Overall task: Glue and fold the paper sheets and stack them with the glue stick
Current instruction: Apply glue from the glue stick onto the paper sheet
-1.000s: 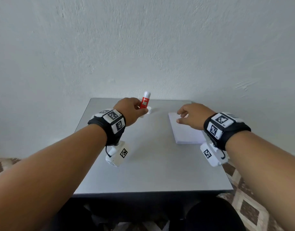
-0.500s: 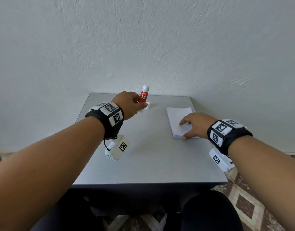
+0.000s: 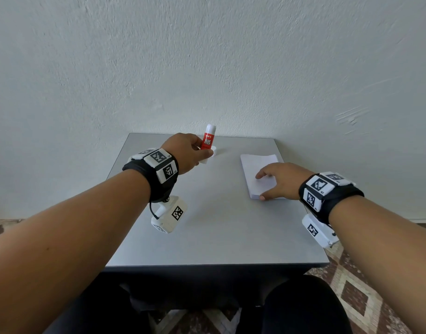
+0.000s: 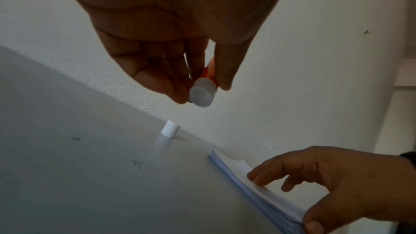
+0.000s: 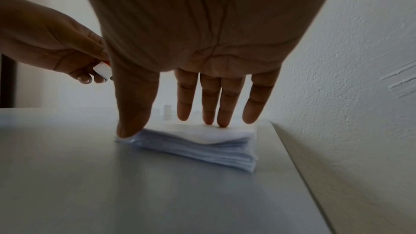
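Note:
A red glue stick (image 3: 208, 141) with white ends stands tilted above the back of the grey table (image 3: 219, 225), and my left hand (image 3: 200, 153) grips its lower part. From the left wrist the stick's white base (image 4: 201, 93) shows between thumb and fingers. Its white cap (image 3: 214, 151) stands on the table just behind. A stack of white paper sheets (image 3: 257, 162) lies at the right. My right hand (image 3: 267, 186) rests on the stack with straight fingers (image 5: 209, 113), its thumb at the near left corner. The top sheet (image 5: 202, 133) looks slightly bowed.
The paper stack sits close to the table's right edge (image 5: 292, 157). A white textured wall (image 3: 207, 68) rises directly behind the table. Bare grey tabletop lies between my two hands and toward the front edge (image 3: 207, 267). Patterned floor tiles (image 3: 351, 292) show at the right.
My right hand has drawn back from the stack's far end to its near end and settled on the paper. The left hand still holds the glue stick in about the same place.

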